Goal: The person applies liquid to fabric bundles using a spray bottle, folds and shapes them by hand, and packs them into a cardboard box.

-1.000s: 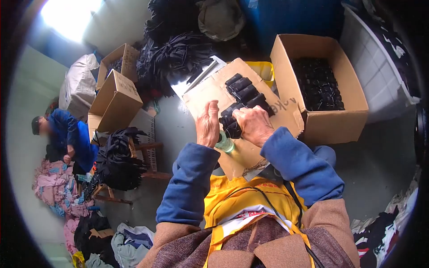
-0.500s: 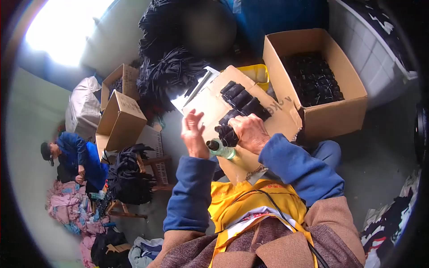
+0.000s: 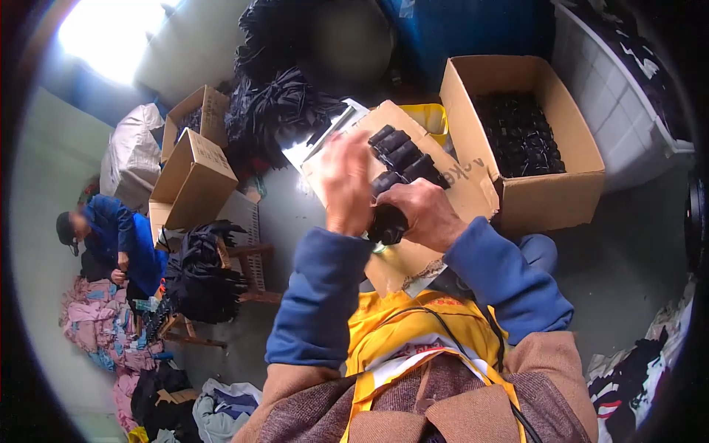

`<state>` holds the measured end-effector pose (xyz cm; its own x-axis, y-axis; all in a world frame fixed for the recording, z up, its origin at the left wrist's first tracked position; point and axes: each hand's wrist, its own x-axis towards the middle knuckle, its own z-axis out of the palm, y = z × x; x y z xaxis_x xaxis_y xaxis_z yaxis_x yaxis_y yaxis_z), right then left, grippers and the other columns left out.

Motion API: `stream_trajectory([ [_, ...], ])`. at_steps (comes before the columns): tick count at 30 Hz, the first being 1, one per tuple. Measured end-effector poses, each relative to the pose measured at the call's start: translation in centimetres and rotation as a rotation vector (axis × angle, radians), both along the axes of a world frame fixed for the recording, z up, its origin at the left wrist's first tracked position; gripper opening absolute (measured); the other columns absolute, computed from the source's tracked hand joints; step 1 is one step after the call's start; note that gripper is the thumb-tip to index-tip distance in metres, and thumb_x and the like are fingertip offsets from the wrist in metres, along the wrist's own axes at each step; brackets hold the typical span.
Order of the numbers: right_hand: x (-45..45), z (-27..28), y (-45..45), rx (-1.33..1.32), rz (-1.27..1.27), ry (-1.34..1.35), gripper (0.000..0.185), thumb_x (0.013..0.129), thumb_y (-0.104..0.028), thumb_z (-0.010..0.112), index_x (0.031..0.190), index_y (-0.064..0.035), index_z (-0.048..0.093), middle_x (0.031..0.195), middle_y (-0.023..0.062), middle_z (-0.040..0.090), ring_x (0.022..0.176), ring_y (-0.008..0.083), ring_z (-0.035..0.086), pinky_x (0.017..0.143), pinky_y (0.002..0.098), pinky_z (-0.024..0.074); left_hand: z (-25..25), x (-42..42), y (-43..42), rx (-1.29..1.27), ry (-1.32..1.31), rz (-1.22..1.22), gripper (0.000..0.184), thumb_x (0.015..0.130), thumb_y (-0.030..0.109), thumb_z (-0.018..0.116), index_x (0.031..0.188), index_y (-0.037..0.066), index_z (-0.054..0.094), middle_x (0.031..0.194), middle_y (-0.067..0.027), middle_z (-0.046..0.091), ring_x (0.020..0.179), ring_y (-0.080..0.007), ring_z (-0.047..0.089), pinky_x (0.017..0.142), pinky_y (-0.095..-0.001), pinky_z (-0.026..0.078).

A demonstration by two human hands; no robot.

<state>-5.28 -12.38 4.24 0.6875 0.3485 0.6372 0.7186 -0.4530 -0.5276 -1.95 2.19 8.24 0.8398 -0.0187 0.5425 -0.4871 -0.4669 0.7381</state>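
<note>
A sheet of cardboard point(image 3: 413, 255) lies in front of me, carrying two rows of rolled black cloth bundles point(image 3: 402, 153). My right hand point(image 3: 425, 213) is closed round a black bundle point(image 3: 388, 224) at the near end of the rows. Beside it on the left is my left hand point(image 3: 347, 181), raised over the cardboard and smeared by motion, so its fingers cannot be made out. Part of a greenish bottle point(image 3: 379, 249) shows below the held bundle, mostly hidden.
An open carton point(image 3: 550, 199) full of black bundles stands at the right, beside a large white bin point(image 3: 602, 96). At the left, a person point(image 3: 122, 229) in blue sits by a pink cloth pile point(image 3: 92, 317). Black strips point(image 3: 203, 273) hang over a wooden stool.
My left hand has moved in from the left, up and closer to my right hand. The held bundle has turned and shifted slightly, and now covers most of the bottle.
</note>
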Motion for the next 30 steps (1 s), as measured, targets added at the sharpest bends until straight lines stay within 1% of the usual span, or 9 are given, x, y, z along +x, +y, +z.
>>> stream_trajectory([
  [2,-0.2,0.2,-0.2,-0.021,-0.006,0.017,0.022,0.071,-0.018,0.071,0.089,-0.0092,0.062,0.082,0.0065,0.064,0.079,0.0257,0.065,0.07,0.0372,0.0464,0.6,0.9,2.0,-0.118,-0.039,0.127,0.036,0.096,0.034,0.051,0.106,0.002,0.063,0.108,-0.0172,0.06,0.114,-0.0328,0.049,0.099,-0.0413,0.035],
  [3,0.1,-0.1,-0.2,-0.069,-0.079,0.047,0.022,0.071,-0.018,0.071,0.09,-0.0089,0.062,0.082,0.0065,0.064,0.079,0.0255,0.064,0.069,0.0373,0.0465,1.1,0.3,2.6,-0.002,-0.066,0.158,0.044,0.096,0.042,0.049,0.106,0.002,0.063,0.106,-0.0172,0.06,0.112,-0.03,0.051,0.097,-0.0394,0.037],
  [10,1.4,-2.2,2.1,-0.288,-0.294,0.075,0.01,0.076,-0.007,0.061,0.085,-0.0072,0.059,0.08,0.0103,0.063,0.078,0.0275,0.065,0.072,0.0382,0.0465,-5.2,-1.2,3.4,-0.053,0.302,0.198,0.047,0.097,0.045,0.044,0.111,0.003,0.06,0.097,-0.0167,0.065,0.094,-0.0276,0.061,0.083,-0.037,0.045],
  [11,1.5,-2.4,2.3,-0.347,-0.313,0.096,0.018,0.071,-0.008,0.065,0.087,-0.0078,0.057,0.081,0.0091,0.062,0.079,0.0276,0.063,0.072,0.0384,0.0458,-5.0,-1.4,3.2,-0.13,0.392,0.211,0.053,0.096,0.05,0.043,0.111,0.002,0.061,0.096,-0.0129,0.066,0.093,-0.0183,0.058,0.084,-0.0313,0.044],
  [16,1.9,-2.1,3.5,-0.46,-0.364,0.149,0.027,0.065,-0.007,0.069,0.089,-0.0081,0.056,0.08,0.0083,0.06,0.079,0.0282,0.062,0.072,0.0387,0.0451,-6.1,-1.2,3.2,-0.163,0.392,0.191,0.048,0.098,0.045,0.044,0.109,0.002,0.061,0.095,-0.0107,0.066,0.091,-0.0168,0.057,0.081,-0.0303,0.045],
  [20,2.3,-2.6,3.8,-0.449,-0.393,0.136,0.023,0.068,-0.007,0.067,0.088,-0.0074,0.056,0.079,0.0086,0.06,0.076,0.0262,0.063,0.071,0.0374,0.0448,-5.8,-1.2,2.6,-0.111,0.437,0.214,0.041,0.098,0.035,0.044,0.118,0.001,0.057,0.101,-0.0176,0.066,0.088,-0.0274,0.063,0.082,-0.0361,0.047],
  [22,2.2,-2.5,3.8,-0.467,-0.419,0.109,0.005,0.078,-0.01,0.06,0.083,-0.009,0.06,0.077,0.0071,0.064,0.073,0.0217,0.066,0.072,0.0359,0.0453,-6.1,-0.9,2.0,-0.168,0.33,0.257,0.041,0.097,0.031,0.046,0.128,0.003,0.05,0.112,-0.0209,0.061,0.092,-0.0283,0.062,0.083,-0.0367,0.047],
  [26,2.3,-3.3,4.3,-0.453,-0.447,0.116,0.005,0.078,-0.011,0.06,0.083,-0.0094,0.06,0.077,0.0067,0.064,0.072,0.0213,0.065,0.072,0.0358,0.0451,-7.8,-0.3,2.8,-0.059,0.327,0.259,0.045,0.097,0.029,0.047,0.134,0.003,0.043,0.129,-0.0225,0.049,0.111,-0.0283,0.054,0.092,-0.0362,0.043],
  [30,1.8,-3.8,4.4,-0.392,-0.484,0.118,0.011,0.074,-0.008,0.061,0.085,-0.008,0.058,0.077,0.0077,0.06,0.073,0.0247,0.063,0.069,0.0365,0.0442,-7.1,-0.5,2.5,-0.237,0.337,0.225,0.06,0.095,0.039,0.051,0.138,0.002,0.035,0.133,-0.0243,0.044,0.122,-0.0314,0.046,0.1,-0.0381,0.037],
])
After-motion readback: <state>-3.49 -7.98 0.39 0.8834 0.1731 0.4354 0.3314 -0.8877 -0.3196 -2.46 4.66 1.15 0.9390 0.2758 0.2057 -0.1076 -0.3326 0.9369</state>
